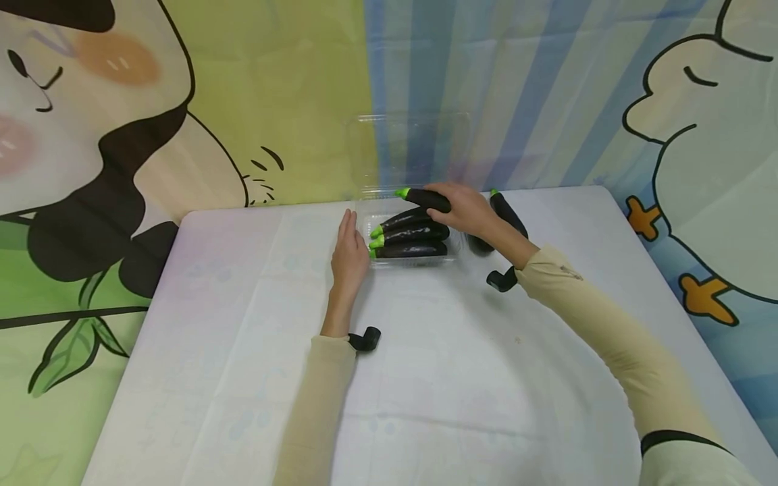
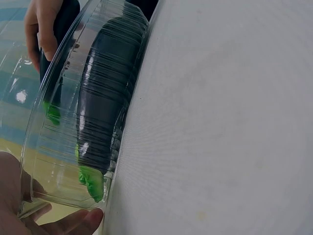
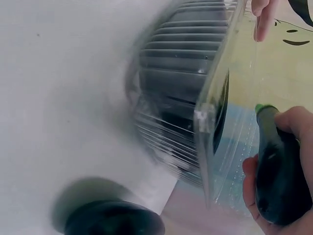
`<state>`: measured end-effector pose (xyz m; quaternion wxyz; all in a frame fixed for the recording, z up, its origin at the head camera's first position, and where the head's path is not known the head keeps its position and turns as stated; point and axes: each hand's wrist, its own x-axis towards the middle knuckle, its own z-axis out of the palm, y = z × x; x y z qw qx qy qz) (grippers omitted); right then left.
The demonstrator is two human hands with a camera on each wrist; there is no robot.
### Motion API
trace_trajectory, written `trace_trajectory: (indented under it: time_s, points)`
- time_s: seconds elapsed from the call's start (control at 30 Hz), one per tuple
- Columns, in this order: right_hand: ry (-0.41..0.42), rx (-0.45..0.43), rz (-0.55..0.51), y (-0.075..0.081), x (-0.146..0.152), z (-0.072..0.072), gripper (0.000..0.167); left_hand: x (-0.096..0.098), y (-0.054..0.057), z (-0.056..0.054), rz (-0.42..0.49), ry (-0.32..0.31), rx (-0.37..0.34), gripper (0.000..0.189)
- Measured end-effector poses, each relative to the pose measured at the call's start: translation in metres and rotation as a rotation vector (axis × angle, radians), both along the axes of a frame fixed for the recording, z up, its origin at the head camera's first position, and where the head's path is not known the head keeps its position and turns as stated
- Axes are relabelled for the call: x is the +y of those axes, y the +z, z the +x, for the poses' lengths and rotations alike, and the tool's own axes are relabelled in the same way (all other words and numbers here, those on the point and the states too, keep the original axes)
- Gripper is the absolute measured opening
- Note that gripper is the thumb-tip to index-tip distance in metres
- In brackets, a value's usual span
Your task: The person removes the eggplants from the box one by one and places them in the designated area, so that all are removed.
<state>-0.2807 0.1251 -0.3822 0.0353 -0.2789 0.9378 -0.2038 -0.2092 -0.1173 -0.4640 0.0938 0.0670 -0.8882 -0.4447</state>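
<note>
The eggplants (image 1: pixel 416 233) have smooth, glossy skin that throws back small highlights, their green tips (image 1: pixel 402 193) slightly less shiny. The container (image 3: pixel 201 122) and its lid (image 1: pixel 413 152) are thin, clear, shiny plastic, the container's walls ribbed. The table cover (image 1: pixel 425 385) looks like matt cloth, the backdrop (image 1: pixel 279 88) like printed fabric with a faint sheen, the sleeves (image 1: pixel 319 405) matt cloth, the wrist clips (image 1: pixel 368 339) smooth plastic

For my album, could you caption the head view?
Right hand holding an eggplant above an open clear container with more eggplants inside, left hand at the container's end.
</note>
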Motion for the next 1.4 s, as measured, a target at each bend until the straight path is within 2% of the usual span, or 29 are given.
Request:
trace_trajectory:
  time_s: [0.2, 0.3, 0.43, 0.77, 0.93, 1.2, 1.4]
  points:
    - [-0.049, -0.025, -0.033, -0.003, 0.008, 0.005, 0.064, 0.000, 0.000, 0.000, -0.006, -0.001, 0.005, 0.048]
    - [-0.090, -0.063, -0.031, -0.005, 0.013, 0.007, 0.068, -0.001, 0.000, 0.000, -0.004, -0.002, -0.004, 0.048]
    - [-0.121, -0.092, -0.055, -0.007, 0.019, 0.008, 0.067, -0.001, 0.000, 0.001, 0.006, 0.001, -0.011, 0.048]
    - [-0.145, -0.023, -0.070, -0.010, 0.028, 0.010, 0.056, -0.001, -0.001, 0.003, 0.002, 0.002, -0.009, 0.048]
    - [-0.138, 0.024, -0.116, -0.011, 0.033, 0.013, 0.053, 0.000, -0.001, 0.003, 0.000, 0.003, -0.003, 0.048]
    - [-0.160, 0.016, -0.183, -0.011, 0.049, 0.011, 0.049, 0.000, -0.001, 0.002, -0.005, 0.005, -0.002, 0.048]
    - [-0.213, 0.001, -0.190, -0.010, 0.060, 0.008, 0.051, -0.001, -0.001, 0.000, 0.002, 0.003, 0.010, 0.048]
